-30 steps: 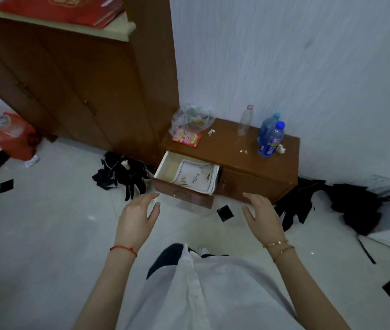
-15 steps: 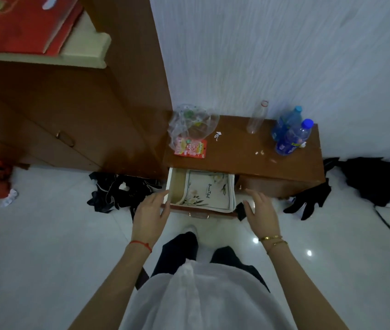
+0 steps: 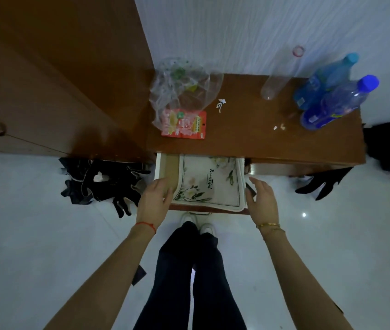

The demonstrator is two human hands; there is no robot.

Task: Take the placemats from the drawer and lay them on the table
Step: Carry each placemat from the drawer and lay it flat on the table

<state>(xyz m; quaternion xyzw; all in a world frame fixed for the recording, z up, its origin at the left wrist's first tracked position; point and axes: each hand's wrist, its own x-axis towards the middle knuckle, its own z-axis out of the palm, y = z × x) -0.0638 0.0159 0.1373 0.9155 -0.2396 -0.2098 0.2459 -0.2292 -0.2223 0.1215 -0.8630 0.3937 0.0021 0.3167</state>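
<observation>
**Both hands spread at the drawer, nothing gripped**

Grip: none. My left hand (image 3: 155, 201) hangs with fingers loosely spread over the left front corner of the open drawer (image 3: 159, 166), its fingertips at the left edge of the placemats (image 3: 209, 184); whether they touch the cloth I cannot tell. My right hand (image 3: 262, 201) is likewise spread, palm turned inward, just beside the right edge of the stack, holding nothing.

Left to right: a tall cupboard (image 3: 53, 79) stands at the left, with dark gloves (image 3: 103, 182) heaped on the floor at its foot. The placemats lie flat inside the drawer, stacked, floral print and lettering uppermost, filling its right part. On the cabinet (image 3: 248, 136) above sit a clear bag (image 3: 184, 89) over a red packet (image 3: 184, 126), then a clear bottle (image 3: 277, 82), then two blue bottles (image 3: 332, 98) at the right end.
</observation>
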